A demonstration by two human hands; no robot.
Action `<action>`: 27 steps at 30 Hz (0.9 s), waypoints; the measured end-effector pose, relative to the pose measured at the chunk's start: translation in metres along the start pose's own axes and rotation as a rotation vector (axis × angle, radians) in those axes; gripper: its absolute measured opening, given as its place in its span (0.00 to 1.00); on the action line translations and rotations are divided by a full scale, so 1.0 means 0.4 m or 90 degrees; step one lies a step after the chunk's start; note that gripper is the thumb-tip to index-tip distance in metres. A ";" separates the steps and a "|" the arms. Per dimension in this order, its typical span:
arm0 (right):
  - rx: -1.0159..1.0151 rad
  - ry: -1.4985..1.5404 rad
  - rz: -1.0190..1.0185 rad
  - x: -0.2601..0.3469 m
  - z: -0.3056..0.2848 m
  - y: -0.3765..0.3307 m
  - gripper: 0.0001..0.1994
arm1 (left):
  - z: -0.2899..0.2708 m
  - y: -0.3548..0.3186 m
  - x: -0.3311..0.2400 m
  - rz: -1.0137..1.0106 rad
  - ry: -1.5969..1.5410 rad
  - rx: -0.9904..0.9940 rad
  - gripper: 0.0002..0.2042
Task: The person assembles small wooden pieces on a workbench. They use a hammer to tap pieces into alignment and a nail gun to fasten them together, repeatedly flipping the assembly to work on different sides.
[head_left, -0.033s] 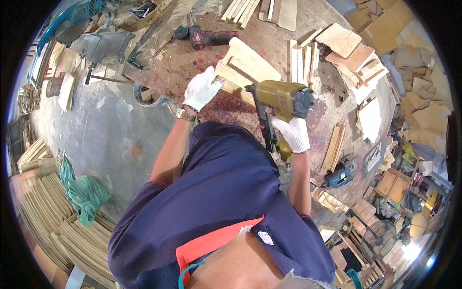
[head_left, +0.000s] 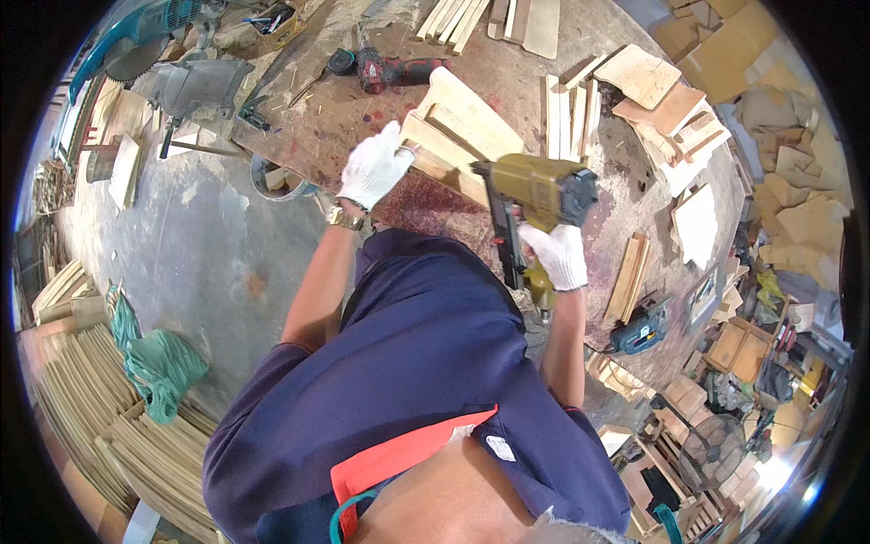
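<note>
My right hand [head_left: 559,256], in a white knit glove, is closed round the handle of a yellow-brown nail gun [head_left: 535,189] with a black magazine. The gun's nose sits at the right end of a pale wooden piece [head_left: 444,170], whose strips lie side by side at a slant with a wider board beyond; whether they touch is hard to tell. My left hand [head_left: 373,168], gloved too, grips the left end of that piece, its fingertips partly hidden. A gold-coloured watch [head_left: 344,216] is on my left wrist.
A red-and-black cordless drill [head_left: 399,72] lies beyond the wood. Wood strips [head_left: 566,118] and cut boards [head_left: 642,74] lie to the right, with a blue power tool [head_left: 641,334] nearer. A mitre saw [head_left: 136,62] stands far left; a metal bucket [head_left: 274,179] sits below the table edge.
The nail gun and my right hand have shifted slightly to the right. My left hand and the wooden piece have moved a little to the left.
</note>
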State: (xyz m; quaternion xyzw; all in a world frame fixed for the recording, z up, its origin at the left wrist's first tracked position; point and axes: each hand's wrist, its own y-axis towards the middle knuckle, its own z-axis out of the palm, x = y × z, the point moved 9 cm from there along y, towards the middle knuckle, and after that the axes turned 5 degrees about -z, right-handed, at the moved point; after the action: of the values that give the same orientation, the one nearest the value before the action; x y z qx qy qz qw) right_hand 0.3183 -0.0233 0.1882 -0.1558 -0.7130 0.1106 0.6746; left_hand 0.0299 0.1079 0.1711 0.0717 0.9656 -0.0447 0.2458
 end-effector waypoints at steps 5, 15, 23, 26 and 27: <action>-0.196 -0.226 0.062 -0.108 -0.233 -0.026 0.17 | -0.228 0.005 -0.075 0.045 -0.140 -0.023 0.11; -0.448 -0.690 0.015 -0.310 -0.347 -0.042 0.40 | 0.036 0.143 -0.262 0.335 -0.092 0.160 0.16; -0.608 -0.664 -0.168 -0.304 -0.457 -0.143 0.17 | 0.330 0.201 -0.329 0.340 -0.136 0.323 0.17; -0.752 -0.776 -0.041 -0.340 -0.604 -0.213 0.18 | 0.313 0.230 -0.344 0.363 -0.028 0.180 0.22; -0.764 -0.795 0.077 -0.376 -0.654 -0.231 0.19 | 0.293 0.235 -0.345 0.374 -0.018 0.113 0.23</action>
State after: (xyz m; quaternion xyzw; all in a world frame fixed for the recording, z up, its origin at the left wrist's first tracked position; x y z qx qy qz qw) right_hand 0.5782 -0.1787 0.1000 -0.4340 -0.8811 -0.1832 -0.0434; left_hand 0.2198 0.1701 0.1300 0.3680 0.8925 -0.0567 0.2545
